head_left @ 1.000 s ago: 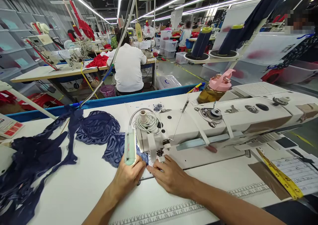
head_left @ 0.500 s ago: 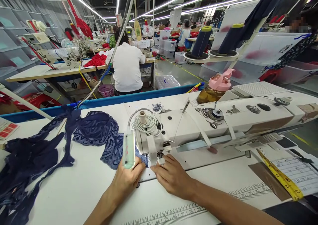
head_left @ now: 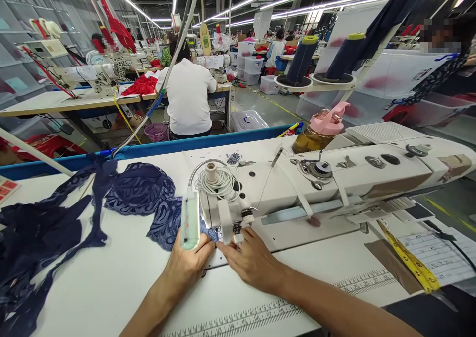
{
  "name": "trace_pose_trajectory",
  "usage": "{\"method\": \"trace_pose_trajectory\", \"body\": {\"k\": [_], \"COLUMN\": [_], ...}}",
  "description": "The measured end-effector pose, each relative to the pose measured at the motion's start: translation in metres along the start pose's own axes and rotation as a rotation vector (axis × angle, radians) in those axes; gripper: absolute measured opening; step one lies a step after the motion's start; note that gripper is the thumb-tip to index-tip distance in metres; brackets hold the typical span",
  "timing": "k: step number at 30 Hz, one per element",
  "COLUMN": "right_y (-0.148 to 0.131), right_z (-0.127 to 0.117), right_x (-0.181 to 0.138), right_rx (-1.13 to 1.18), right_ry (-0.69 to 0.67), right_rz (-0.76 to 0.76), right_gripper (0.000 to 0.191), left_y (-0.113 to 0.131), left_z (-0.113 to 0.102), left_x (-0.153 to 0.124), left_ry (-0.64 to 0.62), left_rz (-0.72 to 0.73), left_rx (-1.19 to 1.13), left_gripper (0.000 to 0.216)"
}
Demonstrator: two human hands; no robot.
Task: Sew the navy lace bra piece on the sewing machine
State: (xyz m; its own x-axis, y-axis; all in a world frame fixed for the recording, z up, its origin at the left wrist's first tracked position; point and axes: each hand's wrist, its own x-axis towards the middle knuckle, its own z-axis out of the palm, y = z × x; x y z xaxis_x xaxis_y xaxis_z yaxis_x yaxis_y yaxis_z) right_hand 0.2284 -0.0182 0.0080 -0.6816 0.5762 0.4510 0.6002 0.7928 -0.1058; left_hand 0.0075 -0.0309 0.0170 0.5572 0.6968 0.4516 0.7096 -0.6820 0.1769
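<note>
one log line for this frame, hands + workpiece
left hand: pressing navy lace piece | right hand: fingertips at presser foot | sewing machine: fabric under needle

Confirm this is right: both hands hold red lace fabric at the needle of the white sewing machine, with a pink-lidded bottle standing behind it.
Not quite: the lace fabric is navy blue, not red, as the head view shows. Both the left hand and right hand hold it at the white sewing machine, pink-lidded bottle behind.

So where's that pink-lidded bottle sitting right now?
The pink-lidded bottle stands upright on the far side of the white sewing machine, right of centre in the head view, just below the two navy thread cones.
</note>
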Motion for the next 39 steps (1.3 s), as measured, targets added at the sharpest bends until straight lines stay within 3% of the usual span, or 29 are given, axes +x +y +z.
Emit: {"method": "trace_pose_trajectory", "body": {"k": [7,12,15,20,29,39], "right_y": [0.002,0.004,0.004,0.004,0.007,0.006], "right_z": [0.002,0.004,0.005,0.005,0.007,0.003], "right_x": [-0.001,-0.002,-0.002,-0.003,-0.004,-0.004], "right_rx": [0.011,0.026,0.038,0.045,0.132,0.129], "right_ry": [-0.004,-0.027,-0.043,-0.063,0.073,0.062], "right_rz": [-0.018,-0.030,-0.040,-0.034,0.077,0.055], "right_gripper": [0.032,0.032,0.031,0.034,0.027,0.032], "left_y": [0.003,-0.003,-0.007,-0.006,0.005,0.003], "left_z": [-0.015,-0.015,-0.011,-0.003,0.004,0.006], "left_x": [-0.004,-0.006,-0.008,-0.012,-0.013,-0.010], "left_ry": [-0.102,-0.129,-0.077,-0.036,0.031,0.135], "left_rz": [-0.042,0.037,0.094,0.057,0.127,0.177], "left_rx": [-0.056,-0.024,-0.024,-0.026,0.284,0.238], "left_gripper": [0.038,0.052,0.051,0.043,0.021,0.019]}}
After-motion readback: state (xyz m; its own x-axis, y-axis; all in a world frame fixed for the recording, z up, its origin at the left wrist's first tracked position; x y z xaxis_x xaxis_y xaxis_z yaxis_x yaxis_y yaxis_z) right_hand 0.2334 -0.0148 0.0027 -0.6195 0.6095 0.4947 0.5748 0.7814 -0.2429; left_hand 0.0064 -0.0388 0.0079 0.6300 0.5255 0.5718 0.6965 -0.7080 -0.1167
